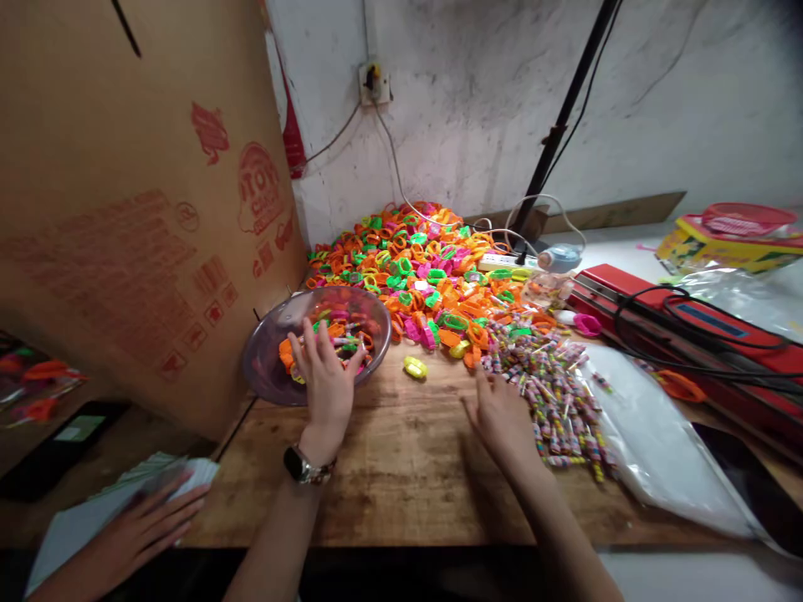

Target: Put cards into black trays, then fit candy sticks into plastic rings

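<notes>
My left hand [326, 380] is over the near rim of a translucent purple bowl [269, 368], fingers spread apart. Inside the bowl lie orange and green plastic pieces and small wrapped packets, partly hidden by the hand. My right hand [505, 418] is at the left edge of a heap of candy sticks in printed wrappers [561, 410]. Its index finger reaches to an orange toy watch [472, 357], and the thumb stands apart; whether the finger touches the watch is unclear. A yellow toy watch [415, 367] lies alone on the wooden table between both hands.
A large heap of colourful toy watches [401, 259] lies against the wall. On the right are clear plastic bags [665, 451], a red sealing machine [677, 318] with black cable, and a yellow tub [728, 238]. A cardboard box [144, 209] stands left. Another person's hand [150, 522] rests on papers.
</notes>
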{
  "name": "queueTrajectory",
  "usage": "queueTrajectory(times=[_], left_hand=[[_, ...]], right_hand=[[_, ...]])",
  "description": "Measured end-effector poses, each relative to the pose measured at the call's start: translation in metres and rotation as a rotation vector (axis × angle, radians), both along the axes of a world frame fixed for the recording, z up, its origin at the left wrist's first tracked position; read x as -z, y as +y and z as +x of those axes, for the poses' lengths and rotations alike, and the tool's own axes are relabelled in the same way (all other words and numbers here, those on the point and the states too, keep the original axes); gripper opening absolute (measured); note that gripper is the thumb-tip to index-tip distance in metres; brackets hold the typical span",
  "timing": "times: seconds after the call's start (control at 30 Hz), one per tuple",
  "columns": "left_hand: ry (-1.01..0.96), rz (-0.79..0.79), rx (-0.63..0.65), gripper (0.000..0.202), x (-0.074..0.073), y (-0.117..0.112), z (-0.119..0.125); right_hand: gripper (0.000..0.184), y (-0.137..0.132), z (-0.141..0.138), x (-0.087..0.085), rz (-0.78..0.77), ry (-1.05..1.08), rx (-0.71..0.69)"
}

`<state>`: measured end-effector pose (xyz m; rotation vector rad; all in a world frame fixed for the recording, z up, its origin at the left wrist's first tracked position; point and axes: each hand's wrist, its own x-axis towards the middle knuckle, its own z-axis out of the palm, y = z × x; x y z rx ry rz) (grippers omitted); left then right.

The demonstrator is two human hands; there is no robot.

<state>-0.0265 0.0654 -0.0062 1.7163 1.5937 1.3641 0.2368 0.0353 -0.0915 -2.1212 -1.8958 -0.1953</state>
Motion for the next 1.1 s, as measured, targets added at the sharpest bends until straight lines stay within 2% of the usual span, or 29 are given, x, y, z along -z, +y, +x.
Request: queueTrajectory(times=[0.03,0.07,0.1,0.17,0.27,0.33,0.4,0.57,0.67,0.77,0.83,0.9,1.0,1.1], left_hand=[[0.019,0.009,0.022,0.053,0.005,0.014,0.033],[0.091,-0.038,0.143,0.046,0.013,0.025,0.060],[0.108,-0.071,0.204,0.036,0.024,0.033,0.082],[0.121,-0.145,0.227,0.021,0.050,0.045,0.108],[0.094,-0.225,0.159,0.019,0.084,0.055,0.123],[0.056,-0.255,0.177,0.024,0.096,0.058,0.126],[-0.001,-0.284,0.254,0.032,0.101,0.059,0.127],[-0.143,-0.381,0.550,0.045,0.099,0.047,0.118],[-0.170,-0.422,0.631,0.045,0.091,0.037,0.105],[-0.156,-0.443,0.646,0.039,0.082,0.029,0.089],[-0.137,-0.442,0.635,0.038,0.079,0.025,0.080],[-0.119,-0.430,0.613,0.040,0.076,0.022,0.073],[-0.084,-0.395,0.581,0.041,0.070,0.017,0.064],[-0.033,-0.347,0.568,0.040,0.060,0.011,0.058]], right_hand=[[0.031,0.003,0.010,0.004,-0.043,-0.001,0.084],[0.027,0.004,0.018,0.009,-0.074,0.004,0.154],[0.027,0.005,0.024,0.014,-0.090,0.015,0.204],[0.030,0.007,0.027,0.023,-0.091,0.045,0.248],[0.031,0.010,0.025,0.032,-0.063,0.122,0.242],[0.029,0.013,0.024,0.033,-0.034,0.203,0.219],[0.027,0.015,0.026,0.033,-0.001,0.312,0.183],[0.031,0.018,0.025,0.022,0.059,0.657,-0.025],[0.038,0.017,0.013,0.014,0.073,0.987,-0.185],[0.048,0.014,-0.001,0.006,0.079,1.290,-0.316],[0.047,0.011,-0.009,0.001,0.059,1.263,-0.350],[0.048,0.008,-0.014,-0.004,0.045,1.247,-0.353],[0.054,0.004,-0.019,-0.012,0.050,1.457,-0.321],[0.043,0.001,-0.023,-0.019,0.007,1.635,-0.309]])
